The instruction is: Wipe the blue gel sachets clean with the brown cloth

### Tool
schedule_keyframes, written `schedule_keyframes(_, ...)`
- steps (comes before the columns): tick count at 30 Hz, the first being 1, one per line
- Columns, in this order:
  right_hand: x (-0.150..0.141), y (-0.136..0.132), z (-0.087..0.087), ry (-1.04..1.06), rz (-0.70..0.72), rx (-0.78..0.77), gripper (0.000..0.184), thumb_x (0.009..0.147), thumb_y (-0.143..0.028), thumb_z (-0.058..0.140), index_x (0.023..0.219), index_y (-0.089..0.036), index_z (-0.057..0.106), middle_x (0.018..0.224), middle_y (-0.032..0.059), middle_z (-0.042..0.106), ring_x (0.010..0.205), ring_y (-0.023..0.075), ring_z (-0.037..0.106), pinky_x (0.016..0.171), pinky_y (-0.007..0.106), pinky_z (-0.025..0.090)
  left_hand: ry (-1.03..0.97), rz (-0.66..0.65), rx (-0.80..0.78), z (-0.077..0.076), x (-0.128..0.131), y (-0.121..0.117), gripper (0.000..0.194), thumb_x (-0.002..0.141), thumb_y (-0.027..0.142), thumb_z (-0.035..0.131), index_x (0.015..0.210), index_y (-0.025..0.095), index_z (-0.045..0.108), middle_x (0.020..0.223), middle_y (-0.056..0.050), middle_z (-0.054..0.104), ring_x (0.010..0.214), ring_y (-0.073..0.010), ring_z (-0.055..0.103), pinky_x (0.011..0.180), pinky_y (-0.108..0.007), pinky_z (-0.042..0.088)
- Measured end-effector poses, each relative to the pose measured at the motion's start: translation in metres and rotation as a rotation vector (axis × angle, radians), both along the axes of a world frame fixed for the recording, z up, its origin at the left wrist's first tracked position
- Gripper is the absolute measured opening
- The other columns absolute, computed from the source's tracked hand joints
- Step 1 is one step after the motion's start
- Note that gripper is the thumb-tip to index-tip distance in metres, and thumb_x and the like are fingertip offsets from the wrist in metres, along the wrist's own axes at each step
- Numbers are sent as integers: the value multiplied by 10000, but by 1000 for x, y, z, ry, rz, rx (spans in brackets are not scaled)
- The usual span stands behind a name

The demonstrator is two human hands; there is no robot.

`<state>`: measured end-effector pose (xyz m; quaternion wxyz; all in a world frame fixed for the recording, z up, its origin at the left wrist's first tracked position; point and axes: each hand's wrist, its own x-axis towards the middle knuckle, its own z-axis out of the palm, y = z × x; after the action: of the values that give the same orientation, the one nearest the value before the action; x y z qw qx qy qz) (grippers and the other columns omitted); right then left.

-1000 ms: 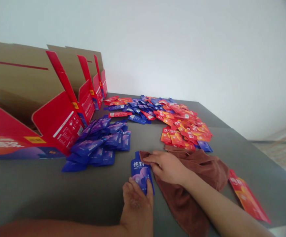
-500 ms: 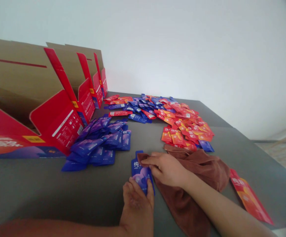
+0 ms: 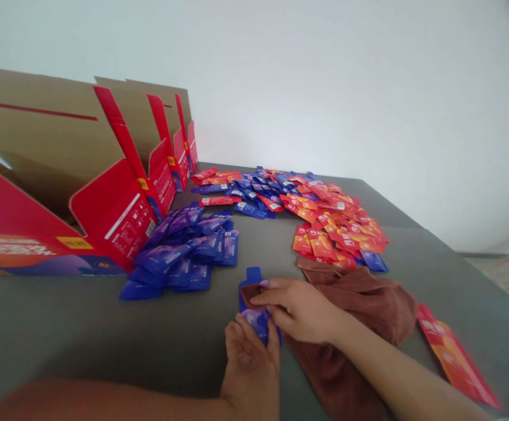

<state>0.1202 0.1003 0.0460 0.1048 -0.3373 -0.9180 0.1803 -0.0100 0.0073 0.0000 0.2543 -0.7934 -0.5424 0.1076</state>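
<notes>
A blue pouch [image 3: 254, 320] with purple print lies flat on the grey table, its narrow top tab pointing away from me. My left hand [image 3: 252, 356] grips its lower end between thumb and fingers. Pinched in my right hand [image 3: 301, 307] is a corner of a brown cloth [image 3: 364, 304], which presses on the pouch's upper half and hides part of its print. The rest of the cloth spreads in folds to the right, under my right forearm. Left of the pouch lies a heap of similar blue pouches [image 3: 184, 251].
Open red cartons [image 3: 114, 216] stand in a row on the left. Mixed blue and red pouches [image 3: 254, 193] are piled at the back, with red-orange pouches [image 3: 342, 228] right of them. One larger red packet [image 3: 456, 354] lies at the right edge of the grey table [image 3: 105, 339].
My right hand has slid the cloth corner across the pouch's upper front, covering the white lettering there. My left hand keeps its hold. The whole view has shifted slightly.
</notes>
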Motion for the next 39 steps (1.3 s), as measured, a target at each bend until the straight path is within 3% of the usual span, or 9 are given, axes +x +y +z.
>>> schedule_keyframes(3,7,9,-6,-13,-162,16,357,828,-130,407,1107,-238,601,905,38,594,815,147,534,732,249,372,6,-60,58,-7,-4,1,469,767,99,444,1211,240,496,991,-249,660,872,-299,640,758,-455,497)
schedule_keyframes(5,10,12,-8,-22,-199,31,358,828,-131,407,1108,-238,601,901,38,596,812,149,534,725,248,371,16,-59,70,-8,-4,2,471,765,99,443,1209,247,498,982,-246,664,862,-299,642,747,-455,500)
schedule_keyframes(11,2,0,1,19,55,9,368,795,-120,450,1119,-213,597,897,46,597,812,157,525,732,255,373,11,50,-9,2,4,1,477,752,73,463,1171,293,523,1037,-197,661,923,-275,625,796,-441,487)
schedule_keyframes(14,-1,-4,3,58,142,-41,362,778,-96,450,1081,-205,617,910,38,610,816,149,527,742,250,374,3,43,-48,6,4,1,464,761,76,450,1166,289,528,1038,-194,661,939,-269,619,818,-448,477)
schedule_keyframes(23,7,13,-9,15,-162,-6,344,797,-114,425,1054,-217,630,861,33,602,782,137,534,705,232,363,18,-16,38,6,-1,3,490,719,78,489,1165,277,531,974,-250,661,858,-300,642,744,-419,510)
schedule_keyframes(28,3,3,0,-9,-43,32,330,768,-107,446,1018,-200,641,835,36,597,772,143,522,700,238,358,44,38,-143,22,4,6,501,748,70,459,1194,297,483,1017,-211,655,888,-280,630,750,-411,514)
schedule_keyframes(33,1,-4,3,41,111,-63,315,735,-90,470,955,-212,660,845,12,617,788,133,539,710,228,369,56,61,-282,36,6,9,496,768,65,430,1196,311,470,1066,-199,633,940,-279,604,775,-422,507)
schedule_keyframes(36,2,2,-2,60,67,-44,346,745,-80,450,986,-216,657,876,16,623,795,130,544,714,224,370,71,60,-273,36,6,9,514,760,56,428,1210,303,459,1055,-204,637,926,-278,611,767,-411,510)
schedule_keyframes(39,4,10,-7,3,-78,10,356,784,-117,435,1049,-241,639,857,20,615,773,133,545,690,228,365,75,46,-187,27,5,6,526,748,50,432,1210,299,469,1037,-205,649,902,-273,625,758,-399,511)
